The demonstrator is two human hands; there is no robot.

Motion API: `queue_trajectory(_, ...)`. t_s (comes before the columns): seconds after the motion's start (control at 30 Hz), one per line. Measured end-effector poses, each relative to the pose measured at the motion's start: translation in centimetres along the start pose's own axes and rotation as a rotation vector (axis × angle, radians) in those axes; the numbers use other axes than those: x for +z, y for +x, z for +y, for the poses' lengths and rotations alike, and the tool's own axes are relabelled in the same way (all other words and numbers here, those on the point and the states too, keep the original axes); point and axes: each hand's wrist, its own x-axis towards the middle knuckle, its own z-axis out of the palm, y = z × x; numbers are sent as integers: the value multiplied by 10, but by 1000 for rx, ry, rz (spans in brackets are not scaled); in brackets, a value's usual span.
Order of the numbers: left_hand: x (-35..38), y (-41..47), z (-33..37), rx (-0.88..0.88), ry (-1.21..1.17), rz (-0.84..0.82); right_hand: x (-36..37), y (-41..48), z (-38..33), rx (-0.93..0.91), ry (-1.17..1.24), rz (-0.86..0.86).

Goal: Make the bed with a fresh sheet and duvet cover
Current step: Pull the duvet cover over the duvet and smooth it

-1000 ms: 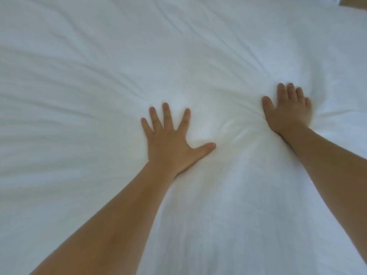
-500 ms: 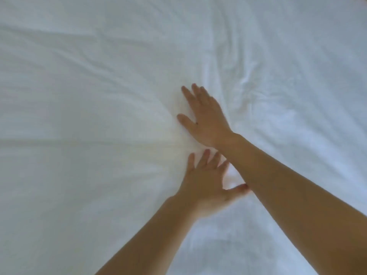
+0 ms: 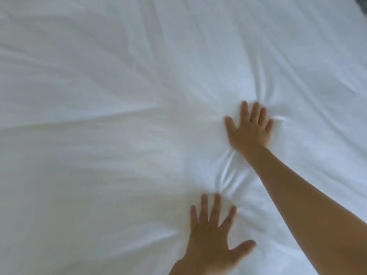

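On the creased white cover (image 3: 99,155), seemingly a duvet, left hand (image 3: 210,241) and right hand (image 3: 250,132) press flat, fingers spread.

Two hands, left hand (image 3: 213,243) and right hand (image 3: 250,132); one white bedcover (image 3: 103,100).

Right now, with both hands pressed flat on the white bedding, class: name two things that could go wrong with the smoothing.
1. The right hand and left hand press close together, and folds bunch between them. Pushing the hands toward each other would likely deepen these folds rather than flatten them.
2. Long creases run across the bedding on the left, away from both hands, so they may get missed.
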Motion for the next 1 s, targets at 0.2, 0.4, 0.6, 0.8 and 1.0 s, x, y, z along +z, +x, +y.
queue_trajectory(0.2, -13, -38, -63, -374, -61, 427, 43, -137, -16, -669, 117, 215)
queue_trajectory(0.4, 81, -44, 1, -177, 87, 83, 89, -150, 98, -473, 13, 133)
queue_trajectory(0.6, 68, -60, 73, 153, -69, -259, 72, -143, 197, -28, 20, 9)
queue_trajectory(0.8, 92, -119, -6, -118, 115, 345, 121, -287, 104, -575, 112, 205)
queue_trajectory(1.0, 188, -176, 9, -158, 246, 430, 174, -332, 166, -680, -14, 155)
